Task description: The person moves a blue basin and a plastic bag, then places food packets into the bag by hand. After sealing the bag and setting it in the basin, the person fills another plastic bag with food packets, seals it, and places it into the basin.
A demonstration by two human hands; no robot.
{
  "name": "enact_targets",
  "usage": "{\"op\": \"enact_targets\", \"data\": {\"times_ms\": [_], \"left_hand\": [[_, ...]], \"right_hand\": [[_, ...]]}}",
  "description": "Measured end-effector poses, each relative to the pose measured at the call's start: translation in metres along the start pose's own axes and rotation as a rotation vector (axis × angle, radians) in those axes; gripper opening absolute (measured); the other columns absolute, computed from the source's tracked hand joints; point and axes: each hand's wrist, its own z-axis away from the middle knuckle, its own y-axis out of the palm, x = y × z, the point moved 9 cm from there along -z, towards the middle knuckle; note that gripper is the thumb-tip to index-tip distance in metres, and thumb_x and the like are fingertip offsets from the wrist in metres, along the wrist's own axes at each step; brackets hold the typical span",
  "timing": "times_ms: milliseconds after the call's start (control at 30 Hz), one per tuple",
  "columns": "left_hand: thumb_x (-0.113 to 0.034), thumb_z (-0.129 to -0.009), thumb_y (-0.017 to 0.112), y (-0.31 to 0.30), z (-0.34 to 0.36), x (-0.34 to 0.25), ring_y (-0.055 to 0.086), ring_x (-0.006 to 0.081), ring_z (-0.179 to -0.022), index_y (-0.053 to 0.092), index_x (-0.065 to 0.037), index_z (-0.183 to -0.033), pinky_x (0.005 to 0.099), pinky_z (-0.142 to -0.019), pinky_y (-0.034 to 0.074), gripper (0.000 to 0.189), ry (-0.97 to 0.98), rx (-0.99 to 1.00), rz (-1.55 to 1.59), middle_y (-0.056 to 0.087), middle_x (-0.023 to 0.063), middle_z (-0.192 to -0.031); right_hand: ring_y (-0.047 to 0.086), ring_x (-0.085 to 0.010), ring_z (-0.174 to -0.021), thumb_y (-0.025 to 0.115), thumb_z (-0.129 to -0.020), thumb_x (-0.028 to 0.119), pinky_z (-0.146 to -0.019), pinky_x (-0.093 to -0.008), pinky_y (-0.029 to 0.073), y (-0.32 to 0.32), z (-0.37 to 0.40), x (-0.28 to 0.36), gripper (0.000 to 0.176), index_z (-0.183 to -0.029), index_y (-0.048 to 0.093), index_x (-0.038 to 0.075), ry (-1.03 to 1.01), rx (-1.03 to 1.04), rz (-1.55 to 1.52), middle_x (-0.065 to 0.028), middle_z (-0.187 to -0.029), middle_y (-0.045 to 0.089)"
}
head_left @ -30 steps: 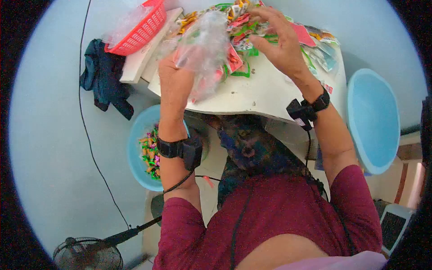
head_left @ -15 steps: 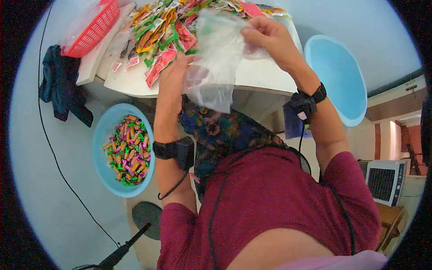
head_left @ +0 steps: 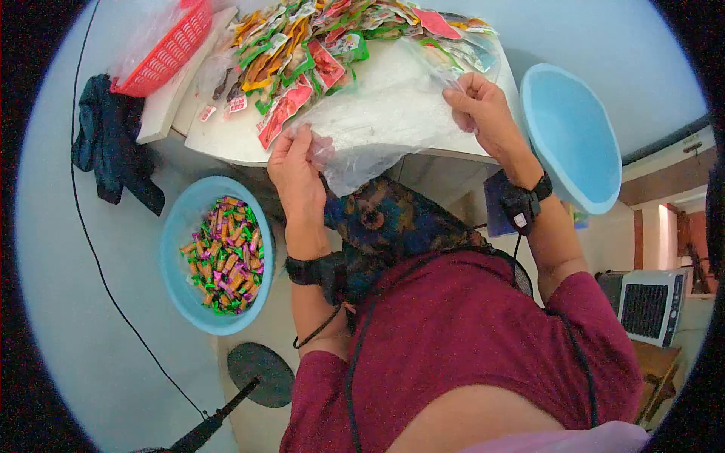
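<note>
A clear plastic bag (head_left: pixel 377 124) is stretched between my two hands, over the front edge of the white table (head_left: pixel 226 141). My left hand (head_left: pixel 298 166) pinches its left side between thumb and fingers, close to a red snack packet (head_left: pixel 285 113). At the opposite upper corner, my right hand (head_left: pixel 487 113) grips the film, fingers curled. The bag looks flat, with nothing visible inside it. Behind it lies a heap of snack packets (head_left: pixel 283 53) in red, green and yellow wrappers.
A blue basin (head_left: pixel 170 260) of wrapped candies (head_left: pixel 226 260) stands at lower left; another blue basin (head_left: pixel 570 140) is right of the table. A red basket (head_left: pixel 170 49) sits at upper left, dark cloth (head_left: pixel 113 143) hanging below it. A stand with a round black base (head_left: pixel 260 374) is on the floor.
My hands have moved apart and spread the bag wide, where it hung more bunched before. My left hand has come lower, and my right hand has shifted right and down.
</note>
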Motion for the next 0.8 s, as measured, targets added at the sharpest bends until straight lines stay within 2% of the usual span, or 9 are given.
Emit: {"op": "enact_targets", "data": {"times_ms": [133, 200, 233, 300, 400, 500, 533, 667, 800], "left_hand": [[-0.022, -0.095, 0.058, 0.005, 0.013, 0.013, 0.062, 0.0151, -0.069, 0.058, -0.002, -0.109, 0.0283, -0.058, 0.052, 0.024, -0.120, 0.031, -0.088, 0.061, 0.0039, -0.080], [-0.026, -0.096, 0.055, 0.008, 0.015, 0.030, 0.062, 0.0159, -0.070, 0.055, -0.003, -0.115, 0.0283, -0.059, 0.052, 0.030, -0.217, 0.136, -0.058, 0.060, 0.0043, -0.080], [-0.027, -0.097, 0.054, 0.011, 0.016, 0.028, 0.062, 0.0163, -0.070, 0.055, -0.002, -0.116, 0.0283, -0.058, 0.052, 0.032, -0.166, 0.172, -0.160, 0.060, 0.0046, -0.081], [-0.029, -0.097, 0.053, 0.018, 0.022, 0.024, 0.062, 0.0170, -0.072, 0.054, -0.002, -0.119, 0.0284, -0.058, 0.051, 0.035, -0.051, 0.250, -0.362, 0.060, 0.0054, -0.084], [-0.027, -0.096, 0.056, 0.025, 0.035, 0.024, 0.062, 0.0161, -0.073, 0.053, -0.002, -0.121, 0.0272, -0.058, 0.051, 0.036, -0.156, 0.161, -0.249, 0.060, 0.0063, -0.089], [-0.021, -0.093, 0.060, 0.027, 0.046, 0.035, 0.061, 0.0150, -0.073, 0.053, -0.002, -0.121, 0.0248, -0.057, 0.049, 0.035, -0.225, 0.157, -0.352, 0.060, 0.0068, -0.091], [-0.016, -0.091, 0.064, 0.020, 0.043, 0.039, 0.060, 0.0133, -0.068, 0.055, -0.002, -0.118, 0.0228, -0.054, 0.046, 0.032, -0.211, 0.151, -0.321, 0.060, 0.0052, -0.088], [-0.016, -0.090, 0.065, 0.004, 0.027, 0.033, 0.053, 0.0101, -0.057, 0.061, -0.001, -0.107, 0.0216, -0.049, 0.039, 0.023, -0.149, 0.172, -0.332, 0.059, 0.0017, -0.076], [-0.020, -0.092, 0.063, 0.004, 0.019, 0.026, 0.052, 0.0094, -0.058, 0.062, -0.001, -0.107, 0.0213, -0.051, 0.039, 0.024, -0.137, 0.203, -0.406, 0.059, 0.0017, -0.076]], "right_hand": [[0.047, -0.0080, -0.048, 0.068, -0.088, 0.024, -0.041, -0.0220, 0.034, 0.004, 0.009, -0.011, 0.019, -0.088, 0.060, 0.006, 0.059, 0.030, 0.103, 0.0013, -0.060, 0.051], [0.047, -0.0081, -0.050, 0.065, -0.090, 0.026, -0.045, -0.0223, 0.036, 0.012, 0.016, -0.020, 0.023, -0.093, 0.062, 0.004, 0.195, 0.080, -0.027, 0.0025, -0.062, 0.051], [0.048, -0.0081, -0.052, 0.063, -0.092, 0.028, -0.047, -0.0225, 0.037, 0.013, 0.019, -0.023, 0.025, -0.095, 0.063, 0.003, 0.252, 0.091, -0.093, 0.0030, -0.063, 0.051], [0.049, -0.0086, -0.051, 0.059, -0.094, 0.030, -0.047, -0.0241, 0.038, 0.012, 0.020, -0.027, 0.029, -0.088, 0.064, 0.002, 0.250, 0.123, -0.048, 0.0018, -0.061, 0.052], [0.049, -0.0094, -0.050, 0.058, -0.095, 0.029, -0.047, -0.0241, 0.038, 0.005, 0.015, -0.031, 0.030, -0.084, 0.065, 0.001, 0.197, 0.016, -0.166, 0.0010, -0.059, 0.052], [0.048, -0.0097, -0.049, 0.057, -0.096, 0.027, -0.046, -0.0245, 0.037, -0.005, 0.015, -0.035, 0.029, -0.085, 0.065, 0.001, 0.150, -0.106, -0.206, 0.0005, -0.059, 0.053], [0.048, -0.0089, -0.049, 0.057, -0.095, 0.026, -0.046, -0.0243, 0.037, -0.005, 0.015, -0.034, 0.028, -0.086, 0.066, 0.001, 0.147, -0.098, -0.207, 0.0002, -0.060, 0.054], [0.048, -0.0074, -0.049, 0.058, -0.095, 0.024, -0.045, -0.0233, 0.037, -0.020, 0.011, -0.037, 0.025, -0.087, 0.066, 0.001, 0.113, -0.162, -0.178, 0.0010, -0.060, 0.054], [0.047, -0.0064, -0.049, 0.061, -0.093, 0.023, -0.045, -0.0225, 0.036, -0.027, 0.010, -0.043, 0.023, -0.087, 0.067, 0.002, 0.129, -0.226, -0.201, 0.0021, -0.059, 0.053]]}}
